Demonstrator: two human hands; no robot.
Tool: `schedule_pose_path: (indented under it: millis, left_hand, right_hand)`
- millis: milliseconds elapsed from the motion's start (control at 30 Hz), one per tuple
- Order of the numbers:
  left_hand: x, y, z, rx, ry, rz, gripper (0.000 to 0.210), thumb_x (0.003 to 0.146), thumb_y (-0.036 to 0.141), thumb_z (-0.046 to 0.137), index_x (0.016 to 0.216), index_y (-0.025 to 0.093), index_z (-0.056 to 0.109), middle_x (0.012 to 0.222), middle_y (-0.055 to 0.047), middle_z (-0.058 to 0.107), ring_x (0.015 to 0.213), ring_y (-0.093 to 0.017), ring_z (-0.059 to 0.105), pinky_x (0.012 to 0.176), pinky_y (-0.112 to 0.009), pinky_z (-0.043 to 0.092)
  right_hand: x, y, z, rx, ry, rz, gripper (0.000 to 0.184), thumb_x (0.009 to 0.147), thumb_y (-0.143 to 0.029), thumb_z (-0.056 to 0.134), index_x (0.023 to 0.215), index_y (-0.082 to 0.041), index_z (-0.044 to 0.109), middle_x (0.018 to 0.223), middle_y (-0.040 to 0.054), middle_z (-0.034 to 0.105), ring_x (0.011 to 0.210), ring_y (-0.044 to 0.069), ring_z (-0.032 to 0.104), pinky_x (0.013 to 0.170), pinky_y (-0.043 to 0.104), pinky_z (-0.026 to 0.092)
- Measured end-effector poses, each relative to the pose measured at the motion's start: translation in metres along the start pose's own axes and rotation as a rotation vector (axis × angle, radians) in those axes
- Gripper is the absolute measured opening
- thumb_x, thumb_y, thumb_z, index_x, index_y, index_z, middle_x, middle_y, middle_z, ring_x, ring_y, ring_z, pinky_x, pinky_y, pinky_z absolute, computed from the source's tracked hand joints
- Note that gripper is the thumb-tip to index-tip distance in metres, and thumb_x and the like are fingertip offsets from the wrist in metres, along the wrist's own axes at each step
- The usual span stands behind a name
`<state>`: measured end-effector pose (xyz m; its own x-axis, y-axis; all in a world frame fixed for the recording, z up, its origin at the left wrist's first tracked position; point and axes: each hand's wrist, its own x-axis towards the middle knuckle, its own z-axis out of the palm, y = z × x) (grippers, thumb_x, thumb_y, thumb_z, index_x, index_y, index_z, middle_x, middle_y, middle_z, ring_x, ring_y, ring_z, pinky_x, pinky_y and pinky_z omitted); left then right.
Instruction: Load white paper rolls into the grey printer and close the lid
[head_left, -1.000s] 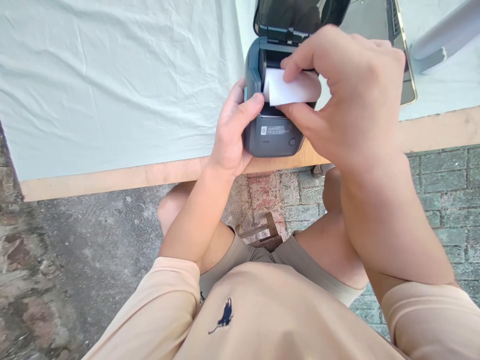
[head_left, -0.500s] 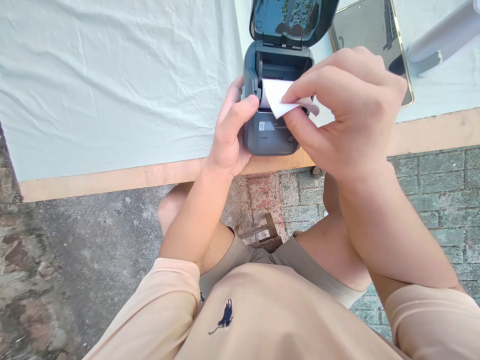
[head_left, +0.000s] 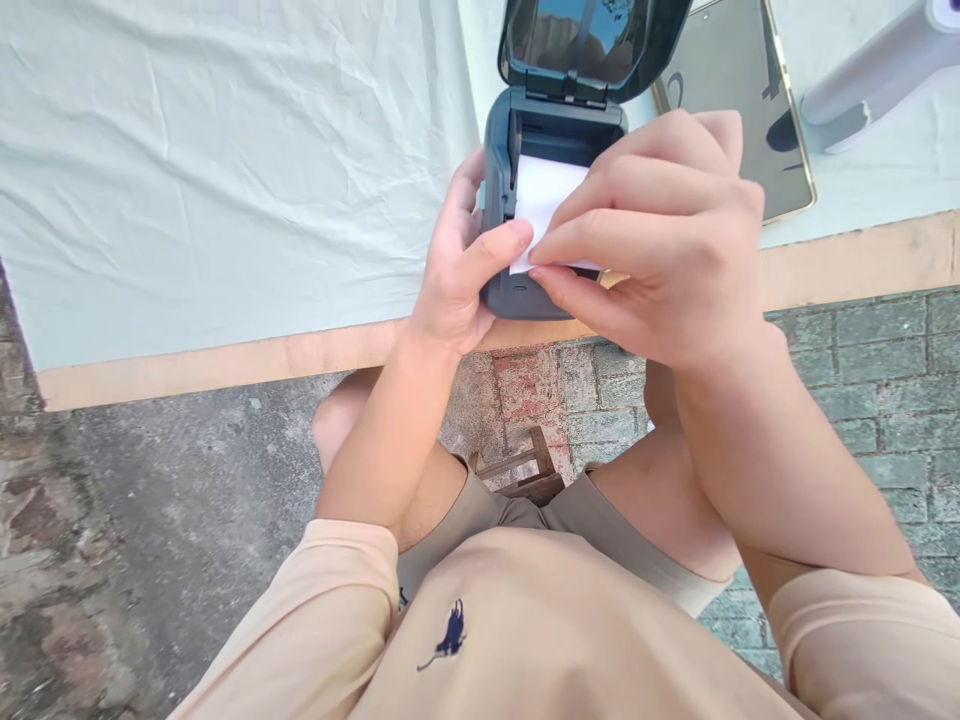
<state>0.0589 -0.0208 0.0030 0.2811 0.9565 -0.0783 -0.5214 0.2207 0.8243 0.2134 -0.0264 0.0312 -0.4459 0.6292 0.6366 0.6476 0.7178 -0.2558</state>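
A small dark label printer (head_left: pixel 502 290) sits at the table's front edge with its clear-windowed lid (head_left: pixel 574 45) raised. White paper (head_left: pixel 547 190) lies in its bay, and the end comes out over the front lip. My left hand (head_left: pixel 465 265) grips the printer's left side, its thumb resting on the paper's left edge. With thumb and fingertips my right hand (head_left: pixel 660 225) pinches the paper's end close to that thumb. This hand covers the right part of the paper and of the printer's front.
A flat tablet-like device (head_left: pixel 750 100) with a pale rim lies right of the printer. Beside it is a white handheld device (head_left: pixel 874 75). Pale cloth (head_left: pixel 262 170) covers the table, whose wooden edge (head_left: pixel 225 360) runs above my knees. A small wooden stool (head_left: pixel 529 470) shows below.
My right hand has moved left and down, bringing the paper's end flat over the printer's front lip. My left thumb now rests on the paper's edge. The printer has shifted slightly.
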Motion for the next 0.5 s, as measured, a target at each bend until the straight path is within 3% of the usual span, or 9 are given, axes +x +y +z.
schedule_pose_path:
  millis: [100, 200, 300, 400, 500]
  left_hand:
    - [0.001, -0.002, -0.005, 0.013, -0.024, 0.015, 0.03, 0.073, 0.035, 0.066, 0.102, 0.033, 0.055, 0.101, -0.001, 0.066, 0.101, -0.023, 0.063, 0.089, -0.036, 0.05]
    - [0.002, -0.003, -0.008, 0.039, -0.019, -0.003, 0.035, 0.074, 0.035, 0.066, 0.106, 0.034, 0.054, 0.102, 0.0, 0.066, 0.105, -0.025, 0.063, 0.092, -0.04, 0.05]
    - [0.002, -0.003, -0.009, 0.064, 0.02, -0.027, 0.045, 0.067, 0.032, 0.072, 0.109, 0.034, 0.054, 0.101, 0.0, 0.066, 0.113, -0.028, 0.061, 0.096, -0.042, 0.05]
    - [0.0, -0.004, -0.008, 0.06, 0.007, -0.021, 0.052, 0.062, 0.03, 0.076, 0.109, 0.031, 0.055, 0.101, -0.002, 0.067, 0.126, -0.031, 0.054, 0.101, -0.043, 0.049]
    - [-0.001, -0.004, -0.003, 0.03, -0.01, 0.02, 0.052, 0.06, 0.026, 0.073, 0.108, 0.029, 0.054, 0.106, -0.003, 0.067, 0.127, -0.032, 0.053, 0.098, -0.044, 0.051]
  right_hand:
    - [0.0, -0.001, 0.002, 0.024, 0.043, -0.012, 0.015, 0.087, -0.024, 0.053, 0.073, -0.025, 0.061, 0.078, -0.0062, 0.067, 0.085, 0.018, 0.061, 0.072, 0.036, 0.037]
    - [-0.001, -0.002, 0.001, 0.014, -0.023, -0.018, 0.007, 0.083, -0.026, 0.059, 0.077, -0.025, 0.062, 0.084, -0.0057, 0.067, 0.088, 0.02, 0.061, 0.073, 0.037, 0.039]
    - [-0.001, -0.002, -0.003, 0.067, -0.017, 0.016, 0.012, 0.084, -0.03, 0.059, 0.075, -0.022, 0.062, 0.087, -0.0019, 0.067, 0.089, 0.019, 0.061, 0.08, 0.039, 0.043]
    - [0.003, 0.002, -0.008, 0.127, 0.125, 0.232, 0.016, 0.09, -0.028, 0.051, 0.093, -0.018, 0.063, 0.105, 0.0053, 0.063, 0.105, 0.02, 0.059, 0.089, 0.035, 0.046]
    - [0.012, 0.015, -0.007, 0.344, 0.287, 0.483, 0.036, 0.092, -0.024, 0.045, 0.127, -0.027, 0.047, 0.123, 0.0025, 0.056, 0.129, 0.02, 0.047, 0.095, 0.033, 0.046]
